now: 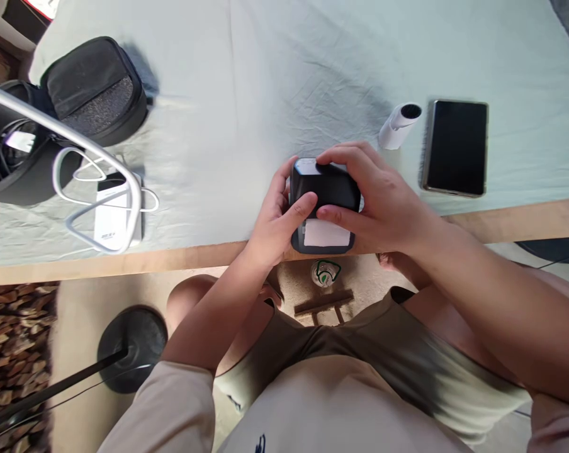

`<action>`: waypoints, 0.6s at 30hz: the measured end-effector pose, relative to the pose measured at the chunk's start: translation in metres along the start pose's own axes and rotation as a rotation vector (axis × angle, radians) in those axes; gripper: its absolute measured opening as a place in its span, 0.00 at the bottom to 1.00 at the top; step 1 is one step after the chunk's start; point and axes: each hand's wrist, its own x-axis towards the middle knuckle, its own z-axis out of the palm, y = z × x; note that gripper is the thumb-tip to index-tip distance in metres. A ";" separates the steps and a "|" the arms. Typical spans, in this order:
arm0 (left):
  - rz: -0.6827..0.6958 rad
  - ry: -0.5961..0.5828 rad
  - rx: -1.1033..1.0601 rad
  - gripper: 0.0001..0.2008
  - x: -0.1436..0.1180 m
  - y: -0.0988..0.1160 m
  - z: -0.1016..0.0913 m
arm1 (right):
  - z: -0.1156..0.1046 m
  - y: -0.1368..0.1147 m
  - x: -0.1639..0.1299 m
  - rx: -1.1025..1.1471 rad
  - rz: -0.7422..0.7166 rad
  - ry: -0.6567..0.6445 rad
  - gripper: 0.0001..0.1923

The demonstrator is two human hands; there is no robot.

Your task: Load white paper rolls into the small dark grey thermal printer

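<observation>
Hands clasp small black box (325,204) at table edge (124,261): left hand (277,217) grips its side, right hand (374,198) wraps top. Risk: box overhangs edge, loosened grip drops it onto lap. Phone (456,148), white tube (398,125) well apart.

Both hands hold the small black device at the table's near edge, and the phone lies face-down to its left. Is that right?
Not quite. The head view shows the phone lying to the right of the black device, not the left. Both the left hand and right hand do hold the device at the table's near edge.
</observation>
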 end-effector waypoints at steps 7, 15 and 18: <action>-0.008 0.005 -0.044 0.45 0.002 -0.003 -0.003 | 0.007 0.011 0.000 0.044 -0.028 0.043 0.26; 0.077 -0.018 0.084 0.42 -0.001 -0.002 -0.007 | 0.004 0.003 0.000 0.033 0.000 0.035 0.25; 0.122 -0.033 0.124 0.41 0.000 -0.003 -0.008 | 0.004 0.002 0.000 0.038 -0.020 0.026 0.25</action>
